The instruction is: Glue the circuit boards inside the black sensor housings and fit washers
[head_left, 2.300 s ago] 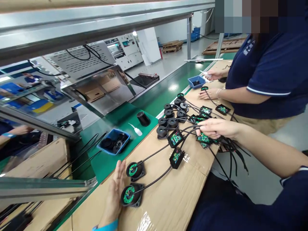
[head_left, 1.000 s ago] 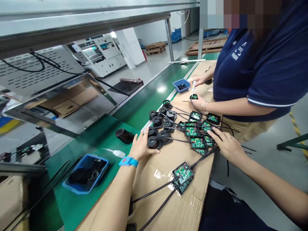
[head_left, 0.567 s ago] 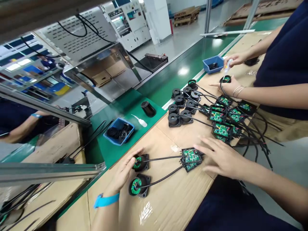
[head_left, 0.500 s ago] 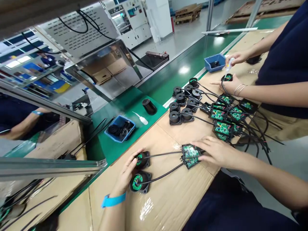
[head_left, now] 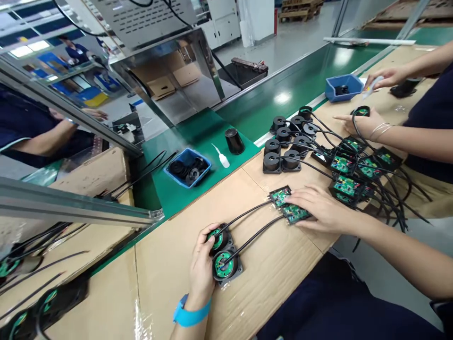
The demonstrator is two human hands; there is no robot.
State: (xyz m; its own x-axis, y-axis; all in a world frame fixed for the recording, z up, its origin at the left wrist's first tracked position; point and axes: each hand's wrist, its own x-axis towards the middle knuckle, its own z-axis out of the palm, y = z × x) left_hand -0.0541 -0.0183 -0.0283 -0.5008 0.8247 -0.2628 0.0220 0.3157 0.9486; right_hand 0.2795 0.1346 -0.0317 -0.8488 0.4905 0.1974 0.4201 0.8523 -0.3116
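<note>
My left hand (head_left: 201,268) lies on the cardboard sheet (head_left: 247,283) with its fingers curled around two black round housings (head_left: 224,265) that show green rings inside. Black cables run from them to two green circuit boards (head_left: 290,207) further right. My right hand (head_left: 320,208) rests on those boards, fingers stretched and pressing down. A cluster of several more black housings (head_left: 283,151) and circuit boards (head_left: 348,170) with tangled cables lies beyond.
A blue tray (head_left: 188,167) of black parts, a small white squeeze bottle (head_left: 222,157) and a black cylinder (head_left: 234,140) sit on the green conveyor. A co-worker at the right holds a bottle (head_left: 371,84) over a housing (head_left: 361,112), near another blue tray (head_left: 343,87). Metal shelf rails overhang the left.
The view dropped and shifted. My left hand closed further over the two housings and drew them nearer. My right hand slid the two boards apart, side by side.
</note>
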